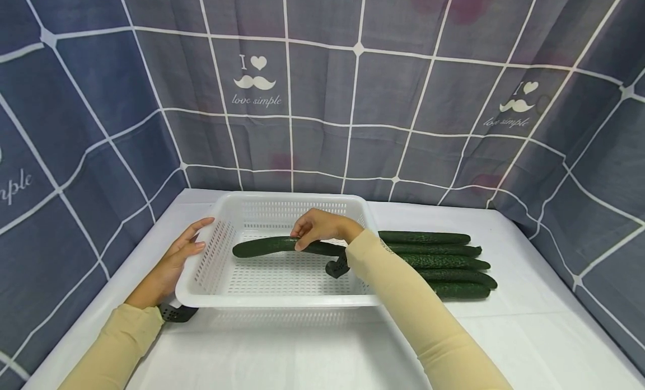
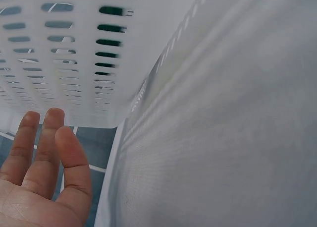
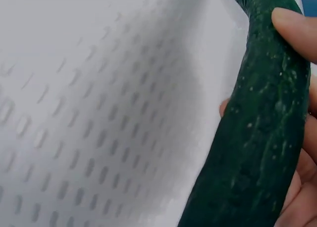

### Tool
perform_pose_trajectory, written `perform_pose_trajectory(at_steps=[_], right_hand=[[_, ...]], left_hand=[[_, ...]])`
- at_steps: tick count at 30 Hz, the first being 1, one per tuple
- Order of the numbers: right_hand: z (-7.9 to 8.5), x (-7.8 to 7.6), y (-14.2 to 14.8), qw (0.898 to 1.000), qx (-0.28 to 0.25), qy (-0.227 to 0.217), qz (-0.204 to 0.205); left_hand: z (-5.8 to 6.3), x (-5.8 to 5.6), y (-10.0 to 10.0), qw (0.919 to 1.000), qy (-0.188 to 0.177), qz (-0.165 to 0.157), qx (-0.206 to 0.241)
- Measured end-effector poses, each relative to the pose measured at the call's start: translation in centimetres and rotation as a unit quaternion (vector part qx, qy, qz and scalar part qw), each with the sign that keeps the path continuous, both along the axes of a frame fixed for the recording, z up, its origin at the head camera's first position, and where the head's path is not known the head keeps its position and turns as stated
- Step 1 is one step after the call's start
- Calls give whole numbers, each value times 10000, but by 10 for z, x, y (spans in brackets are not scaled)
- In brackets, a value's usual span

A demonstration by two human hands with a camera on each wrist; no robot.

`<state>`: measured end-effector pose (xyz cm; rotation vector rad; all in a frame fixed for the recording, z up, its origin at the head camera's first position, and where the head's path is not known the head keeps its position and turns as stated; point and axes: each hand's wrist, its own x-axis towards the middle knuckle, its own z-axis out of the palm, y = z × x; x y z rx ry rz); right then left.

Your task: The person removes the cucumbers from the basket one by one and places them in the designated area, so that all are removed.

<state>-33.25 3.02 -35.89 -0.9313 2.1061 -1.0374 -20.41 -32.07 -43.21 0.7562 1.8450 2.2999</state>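
My right hand grips a dark green cucumber near its middle, thumb on one side and fingers on the other. The cucumber lies crosswise inside the white perforated basket; the right wrist view shows its bumpy skin over the holed floor. Part of its right end is hidden by my sleeve. At the basket's left end is my left hand, its fingertips at the rim. From the left wrist view, the fingers look nearly straight beside the outer wall.
Several cucumbers lie side by side on the white tablecloth, just right of the basket. A grey-blue checked curtain encloses the table at the back and sides. Dark straps with camera mounts sit at the wrists.
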Motion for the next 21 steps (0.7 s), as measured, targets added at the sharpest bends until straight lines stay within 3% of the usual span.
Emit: perform_pose_trajectory(at_steps=[8, 14, 21], right_hand=[[8, 2, 1, 9983, -512, 218, -185], [15, 6, 1, 9936, -705, 862, -179], [26, 13, 2, 9857, -830, 1400, -447]], left_hand=[[0, 1, 1, 9999, 34, 99, -43], [-1, 1, 1, 9999, 54, 131, -94], [-1, 1, 1, 9995, 11, 254, -162]])
